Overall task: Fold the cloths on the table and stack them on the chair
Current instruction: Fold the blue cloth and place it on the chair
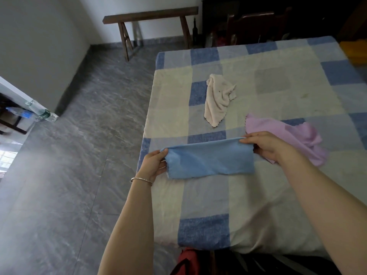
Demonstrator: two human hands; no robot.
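"Head camera had both hands on the blue cloth (210, 158). What could have gone wrong?"

"The left hand (154, 163) pinched its end at the desk's (278, 195) left edge, and the right hand's (266, 145) fingers (247, 140) were closed on the other top corner. If either pinch had slackened, the fold would probably have skewed. The right wrist lay over the purple cloth (294, 135) and might have dragged it."

"How did the blue one look?"

"Thin and soft, a long doubled strip with a scalloped hem. The beige cloth (217, 100) lay crumpled farther in."

Single head-worn wide-angle view, forward and down, close over the table (208, 195).
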